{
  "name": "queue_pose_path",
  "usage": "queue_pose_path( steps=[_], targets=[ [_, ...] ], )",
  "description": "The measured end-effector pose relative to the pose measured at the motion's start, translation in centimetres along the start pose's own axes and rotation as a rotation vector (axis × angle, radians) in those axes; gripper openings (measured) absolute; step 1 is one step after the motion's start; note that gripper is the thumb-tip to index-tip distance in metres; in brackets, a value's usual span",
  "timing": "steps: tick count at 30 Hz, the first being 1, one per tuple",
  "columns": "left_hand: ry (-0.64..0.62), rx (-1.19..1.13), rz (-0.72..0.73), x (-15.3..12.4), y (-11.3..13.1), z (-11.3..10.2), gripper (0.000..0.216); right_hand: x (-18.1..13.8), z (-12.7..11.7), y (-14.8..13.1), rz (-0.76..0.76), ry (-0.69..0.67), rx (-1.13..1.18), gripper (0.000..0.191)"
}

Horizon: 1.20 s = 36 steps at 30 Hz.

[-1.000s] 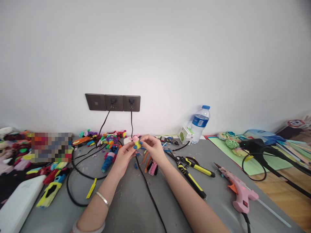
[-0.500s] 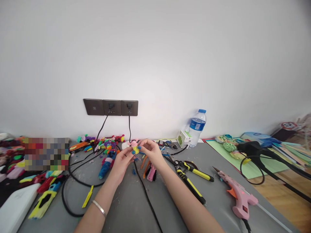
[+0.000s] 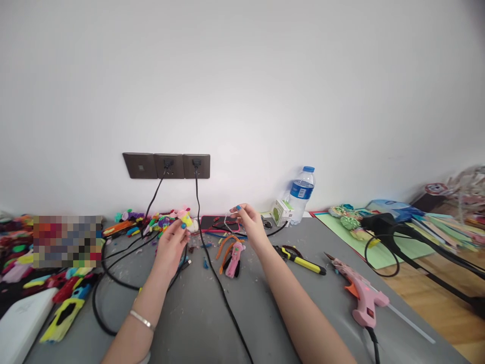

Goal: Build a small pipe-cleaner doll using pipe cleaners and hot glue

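our left hand [image 3: 171, 248] pinches small pink-and-yellow fuzzy figure [image 3: 188, 220], just left of black cable [image 3: 216, 275], colourful pile [image 3: 131, 222] beside it. our right hand [image 3: 250, 226] well apart, fingers bunched narrow; thin pale strand [image 3: 226, 223] right by it, whether gripped we cannot tell. figure likely very light, soft, grippy rather than slippery; we judge pink top bends or crushes easily. best hold: gentle pinch on yellow body. pink fuzzy bundle [image 3: 234, 260] lies on grey table [image 3: 197, 323].
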State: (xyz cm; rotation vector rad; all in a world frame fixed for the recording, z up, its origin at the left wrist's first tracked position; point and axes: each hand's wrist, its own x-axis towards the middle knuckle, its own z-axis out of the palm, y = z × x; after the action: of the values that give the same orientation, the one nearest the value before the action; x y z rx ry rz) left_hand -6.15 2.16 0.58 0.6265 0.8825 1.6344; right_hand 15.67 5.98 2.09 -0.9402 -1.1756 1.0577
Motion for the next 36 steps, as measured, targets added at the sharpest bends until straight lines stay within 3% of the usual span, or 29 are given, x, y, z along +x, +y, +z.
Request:
queue_pose_path(
  steps=[5, 11, 17, 25, 28, 36],
  targets=[
    [0.067, -0.098, 0.004, 0.5, 0.7, -0.7, 0.041, 0.4, -1.3, 0.4, -0.065, -0.078, -0.27, 0.027],
    [0.075, -0.075, -0.017, 0.1, 0.5, 0.0, 0.042, -0.8, 0.4, 1.6, -0.201, -0.342, -0.64, 0.009],
    [0.101, -0.081, -0.017, 0.1, 0.5, 0.0, 0.047, -2.3, 2.1, 1.8, -0.332, -0.606, -0.764, 0.027],
    [0.075, -0.082, -0.018, -0.1, 0.5, 0.2, 0.05, -3.2, 3.5, 1.7, -0.453, -0.758, -0.725, 0.046],
    [0.08, -0.084, -0.022, -0.2, 0.5, 0.2, 0.053, -3.6, 4.0, 1.7, -0.421, -0.769, -0.738, 0.045],
    [0.08, -0.089, -0.021, -0.2, 0.5, 0.2, 0.053, -3.8, 4.2, 1.5, -0.479, -0.616, -0.995, 0.027]
  ],
)
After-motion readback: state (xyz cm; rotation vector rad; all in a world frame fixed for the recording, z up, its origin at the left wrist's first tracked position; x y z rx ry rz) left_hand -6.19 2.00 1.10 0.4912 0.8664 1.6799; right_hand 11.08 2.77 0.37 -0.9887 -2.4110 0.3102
